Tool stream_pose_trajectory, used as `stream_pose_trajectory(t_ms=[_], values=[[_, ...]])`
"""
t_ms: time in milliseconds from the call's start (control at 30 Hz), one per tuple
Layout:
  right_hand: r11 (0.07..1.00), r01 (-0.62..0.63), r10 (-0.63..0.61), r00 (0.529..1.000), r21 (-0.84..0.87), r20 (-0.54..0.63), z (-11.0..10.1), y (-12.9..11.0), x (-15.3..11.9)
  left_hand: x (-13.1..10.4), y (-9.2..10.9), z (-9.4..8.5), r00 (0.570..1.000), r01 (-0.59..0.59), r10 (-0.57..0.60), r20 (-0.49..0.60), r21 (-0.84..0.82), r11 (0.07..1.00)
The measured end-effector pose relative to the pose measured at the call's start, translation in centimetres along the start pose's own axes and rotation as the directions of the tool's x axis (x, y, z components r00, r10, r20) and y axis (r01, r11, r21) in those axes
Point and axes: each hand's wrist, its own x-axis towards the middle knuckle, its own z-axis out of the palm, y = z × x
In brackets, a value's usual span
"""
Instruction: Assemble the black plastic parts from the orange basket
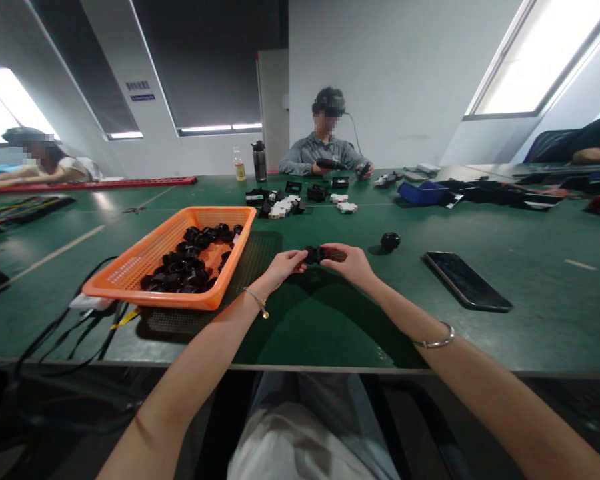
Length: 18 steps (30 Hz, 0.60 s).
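Observation:
Between my two hands, above the green table (330, 333), is a small black part (314, 255). My left hand (286, 264) pinches its left end with thumb and fingertips. On its right end, my right hand (349, 263) closes thumb and fingers round it. The part's finer shape is too small and dark to make out. A round black piece (391, 241) rests on the table to the right of my right hand. On the left stands an orange basket (130, 293) holding several black ring-like parts (180, 272).
A phone (467, 281) lies at the right. Black and white parts (283, 204), a blue bin (423, 193), a bottle (239, 165) and a dark flask (259, 162) stand farther back. A person (325, 150) sits opposite. Cables (55, 327) run beside the basket.

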Motion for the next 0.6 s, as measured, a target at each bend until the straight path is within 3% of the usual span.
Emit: stream_pose_trajectory(t_ms=[600], values=[[0.999,-0.025,0.025,0.999,-0.039,0.022,-0.22,0.34,0.17,-0.64,0.57,0.5,0.999,0.01,-0.01,-0.048,-0.001,1.0]])
